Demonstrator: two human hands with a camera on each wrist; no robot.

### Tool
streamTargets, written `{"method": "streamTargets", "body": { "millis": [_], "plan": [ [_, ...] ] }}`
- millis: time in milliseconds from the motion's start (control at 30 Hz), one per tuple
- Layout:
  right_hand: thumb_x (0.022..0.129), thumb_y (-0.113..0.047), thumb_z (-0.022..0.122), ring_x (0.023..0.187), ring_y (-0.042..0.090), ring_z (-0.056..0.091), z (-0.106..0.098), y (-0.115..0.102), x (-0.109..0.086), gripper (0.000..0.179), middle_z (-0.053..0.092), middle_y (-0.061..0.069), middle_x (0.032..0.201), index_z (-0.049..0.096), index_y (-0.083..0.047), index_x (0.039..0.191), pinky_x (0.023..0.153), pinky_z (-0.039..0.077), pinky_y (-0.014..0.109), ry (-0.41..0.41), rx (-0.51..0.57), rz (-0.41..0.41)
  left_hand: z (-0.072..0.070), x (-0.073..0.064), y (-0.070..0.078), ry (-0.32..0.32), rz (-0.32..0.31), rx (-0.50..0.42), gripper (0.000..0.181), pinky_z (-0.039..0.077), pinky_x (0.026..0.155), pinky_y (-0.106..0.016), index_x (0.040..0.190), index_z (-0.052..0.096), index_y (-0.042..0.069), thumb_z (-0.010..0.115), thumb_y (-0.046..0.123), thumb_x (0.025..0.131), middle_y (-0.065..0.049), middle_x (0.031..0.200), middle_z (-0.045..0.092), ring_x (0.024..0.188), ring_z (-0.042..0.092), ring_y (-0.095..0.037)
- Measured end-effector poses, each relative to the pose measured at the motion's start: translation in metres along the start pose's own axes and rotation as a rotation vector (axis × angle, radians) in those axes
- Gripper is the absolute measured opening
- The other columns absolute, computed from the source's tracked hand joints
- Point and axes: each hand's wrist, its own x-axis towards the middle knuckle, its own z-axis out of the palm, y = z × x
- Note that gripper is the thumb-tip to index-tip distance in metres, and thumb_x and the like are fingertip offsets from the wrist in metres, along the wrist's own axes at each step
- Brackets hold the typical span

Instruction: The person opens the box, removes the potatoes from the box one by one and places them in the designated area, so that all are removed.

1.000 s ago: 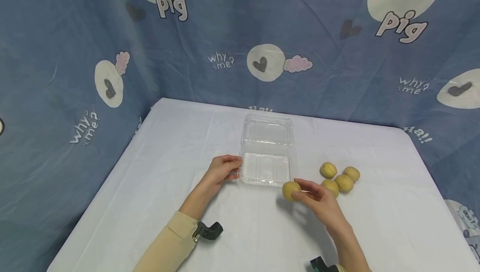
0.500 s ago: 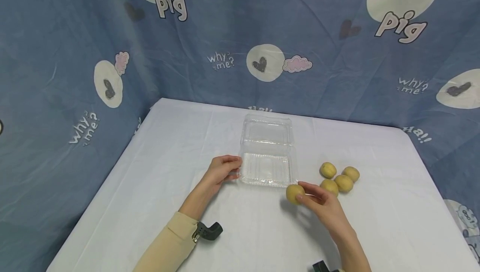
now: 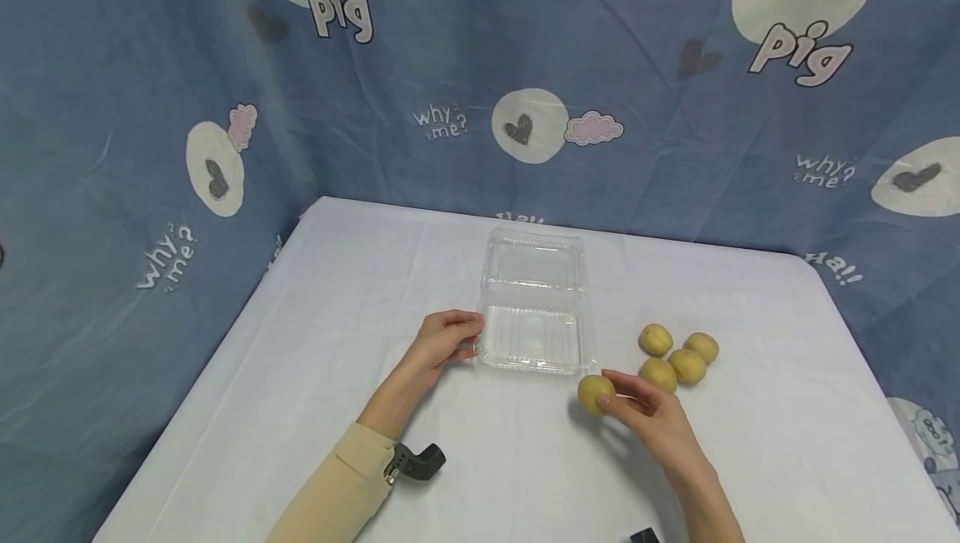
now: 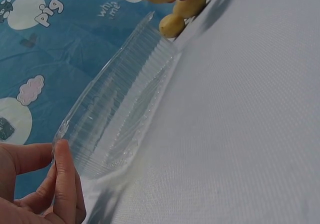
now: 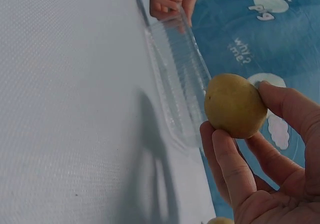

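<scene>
A clear plastic clamshell container (image 3: pixel 531 339) lies with its lid (image 3: pixel 534 261) folded back, away from me. My left hand (image 3: pixel 448 338) pinches the left rim of its base between thumb and fingers, as the left wrist view (image 4: pixel 60 179) confirms. Beyond the container's near right corner, my right hand (image 3: pixel 648 410) holds a small yellow potato (image 3: pixel 596 395) in its fingertips, raised above the cloth. The right wrist view shows the round potato (image 5: pixel 235 105) between thumb and fingers, its far side hidden.
Several more potatoes (image 3: pixel 687 366) sit grouped on the white tablecloth (image 3: pixel 780 435), right of the container and behind my right hand. A blue printed curtain (image 3: pixel 645 168) rises at the table's back and left edges.
My right hand has shifted slightly right and toward me, carrying the potato away from the container's near corner. The left hand and container stay in place.
</scene>
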Motion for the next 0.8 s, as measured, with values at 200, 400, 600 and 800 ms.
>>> {"method": "streamTargets", "body": {
  "millis": [200,400,600,800],
  "plan": [
    [0.088,-0.027,0.076,0.099,0.016,0.066,0.000,0.002,0.000,0.052,0.063,0.008,0.123,0.060,-0.007,0.133,0.089,0.045,0.023,0.007,0.003,0.010,0.000,-0.006,0.006,-0.019,-0.003,0.003,0.032,0.058,0.075,-0.029,0.120,0.059,-0.010,0.065,0.007,0.094,-0.012,0.102,0.062,0.083,0.059,-0.015],
    [0.087,-0.027,0.076,0.099,0.016,0.066,-0.003,0.005,-0.002,0.052,0.062,0.010,0.123,0.060,-0.006,0.133,0.087,0.048,0.022,0.020,-0.008,0.015,-0.002,0.004,-0.006,0.009,0.004,-0.011,0.035,0.058,0.071,-0.026,0.121,0.061,-0.007,0.069,0.012,0.092,-0.013,0.106,0.062,0.082,0.059,-0.013],
    [0.088,-0.026,0.076,0.100,0.013,0.066,-0.009,0.010,-0.005,0.052,0.062,0.010,0.123,0.060,-0.006,0.133,0.086,0.049,0.021,0.045,-0.015,0.018,-0.001,0.004,-0.007,0.022,0.013,-0.011,0.031,0.058,0.070,-0.026,0.118,0.063,-0.006,0.069,0.011,0.092,-0.014,0.103,0.063,0.080,0.060,-0.014],
    [0.089,-0.029,0.075,0.102,0.011,0.065,-0.014,0.009,-0.009,0.054,0.061,0.009,0.126,0.058,-0.006,0.135,0.087,0.047,0.019,0.055,-0.018,0.043,-0.001,0.004,-0.006,0.017,0.012,-0.009,0.031,0.058,0.071,-0.026,0.117,0.063,-0.006,0.069,0.011,0.092,-0.014,0.102,0.063,0.080,0.060,-0.014]
  ]
}}
